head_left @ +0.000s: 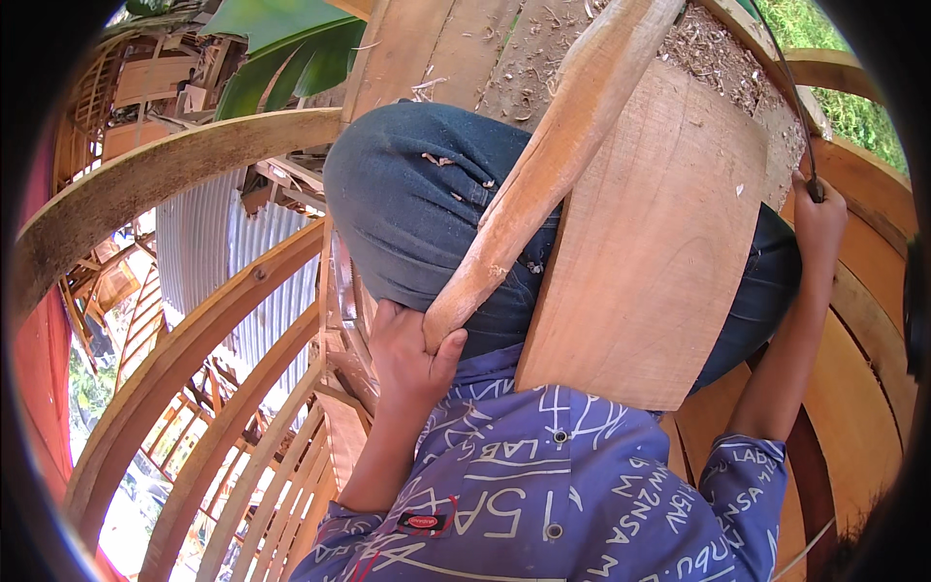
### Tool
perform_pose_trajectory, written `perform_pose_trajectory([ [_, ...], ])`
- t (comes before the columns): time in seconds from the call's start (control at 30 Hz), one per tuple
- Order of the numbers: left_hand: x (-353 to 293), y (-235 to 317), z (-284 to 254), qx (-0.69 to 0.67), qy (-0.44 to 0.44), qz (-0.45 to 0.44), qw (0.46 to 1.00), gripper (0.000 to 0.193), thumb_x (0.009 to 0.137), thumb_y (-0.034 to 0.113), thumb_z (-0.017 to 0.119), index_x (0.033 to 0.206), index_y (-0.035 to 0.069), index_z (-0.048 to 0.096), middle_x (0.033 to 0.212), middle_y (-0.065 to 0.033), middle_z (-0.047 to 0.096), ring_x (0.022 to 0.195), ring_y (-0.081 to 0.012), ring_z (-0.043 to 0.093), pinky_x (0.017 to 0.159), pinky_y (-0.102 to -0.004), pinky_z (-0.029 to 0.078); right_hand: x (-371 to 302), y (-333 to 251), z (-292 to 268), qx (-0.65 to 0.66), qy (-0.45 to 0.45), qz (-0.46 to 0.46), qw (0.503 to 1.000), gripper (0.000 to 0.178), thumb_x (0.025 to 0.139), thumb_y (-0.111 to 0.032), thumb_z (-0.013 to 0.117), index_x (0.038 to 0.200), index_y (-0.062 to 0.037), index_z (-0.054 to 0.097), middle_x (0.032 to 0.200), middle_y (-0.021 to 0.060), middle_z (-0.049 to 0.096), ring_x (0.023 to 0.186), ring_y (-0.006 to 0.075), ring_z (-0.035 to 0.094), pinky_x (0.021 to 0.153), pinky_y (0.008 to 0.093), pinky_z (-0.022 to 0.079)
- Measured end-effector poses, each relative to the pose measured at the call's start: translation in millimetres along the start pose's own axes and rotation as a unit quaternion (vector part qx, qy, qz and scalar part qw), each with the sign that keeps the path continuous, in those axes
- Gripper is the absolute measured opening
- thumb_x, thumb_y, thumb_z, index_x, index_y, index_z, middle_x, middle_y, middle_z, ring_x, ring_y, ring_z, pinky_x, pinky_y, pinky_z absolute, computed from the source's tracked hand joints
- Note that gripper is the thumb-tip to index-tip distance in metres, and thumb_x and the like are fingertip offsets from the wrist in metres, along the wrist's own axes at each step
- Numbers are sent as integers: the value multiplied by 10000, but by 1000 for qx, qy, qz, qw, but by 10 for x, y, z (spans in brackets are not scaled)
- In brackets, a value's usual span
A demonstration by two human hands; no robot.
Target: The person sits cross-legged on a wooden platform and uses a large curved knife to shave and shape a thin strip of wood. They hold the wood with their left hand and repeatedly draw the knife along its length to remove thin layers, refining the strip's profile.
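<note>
Two hands, both occupied. Left hand [412,351]: fingers wrapped round the lower end of one orange-brown, rough-hewn wooden pole [558,160], slanting up across the lap and out of view. Right hand [820,215]: fingers closed on one thin, dark, curved rod [815,190], far end unseen. Beside the pole: one broad, flat, tan wooden board [659,242], across dark blue denim trousers [407,204]; contact between pole and board cannot be told. Beyond: pale, curled wood shavings [737,80]. Risks, as judged: pole pivoting, with one visible grip; board sliding, no hand upon it; rod whipping if bent and released.
</note>
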State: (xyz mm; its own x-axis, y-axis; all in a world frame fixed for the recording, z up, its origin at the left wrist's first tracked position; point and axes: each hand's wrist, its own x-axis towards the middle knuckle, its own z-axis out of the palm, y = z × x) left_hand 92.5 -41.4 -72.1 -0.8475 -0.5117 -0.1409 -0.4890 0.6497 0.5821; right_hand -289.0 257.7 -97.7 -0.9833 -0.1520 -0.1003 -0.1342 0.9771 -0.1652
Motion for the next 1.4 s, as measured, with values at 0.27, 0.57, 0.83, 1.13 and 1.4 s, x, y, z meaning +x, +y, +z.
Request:
perform_pose_trajectory([
  [0.27,51,46,-83,-15,-36,-6,999,541,851,484,550,664,-24,538,639,-188,484,673,-369,470,612,-452,374,-274,-585,-161,-72,10,31,997,321,789,-359,624,924,-75,687,782,164,650,821,356,627,725,413,475],
  [0.57,28,37,-122,-39,-34,-20,998,598,888,513,484,609,-16,491,613,-181,458,661,-352,457,593,-432,343,-246,-925,-174,82,-48,-10,995,289,795,-316,625,791,-28,652,645,163,579,650,324,576,615,395,430],
  [0.83,115,87,-87,-69,-18,-23,997,686,902,593,362,559,-2,378,554,-125,335,606,-266,368,547,-403,254,-325,-1134,-175,215,-75,-25,973,304,797,-233,633,669,25,533,521,113,423,504,222,366,514,364,351],
  [1.13,98,-35,-122,-41,-38,5,998,685,899,591,361,541,7,376,506,-135,334,561,-267,342,531,-412,245,-739,-1533,-487,186,-37,-179,965,182,718,-175,652,670,-14,583,585,152,543,521,292,540,498,374,399],
  [1.4,139,-25,-168,-71,-59,-5,996,623,899,534,406,603,-12,456,559,-154,415,604,-320,398,571,-425,295,-467,-1443,-368,-2,65,-236,969,105,645,-144,632,711,-67,608,632,112,594,624,308,606,567,414,467],
])
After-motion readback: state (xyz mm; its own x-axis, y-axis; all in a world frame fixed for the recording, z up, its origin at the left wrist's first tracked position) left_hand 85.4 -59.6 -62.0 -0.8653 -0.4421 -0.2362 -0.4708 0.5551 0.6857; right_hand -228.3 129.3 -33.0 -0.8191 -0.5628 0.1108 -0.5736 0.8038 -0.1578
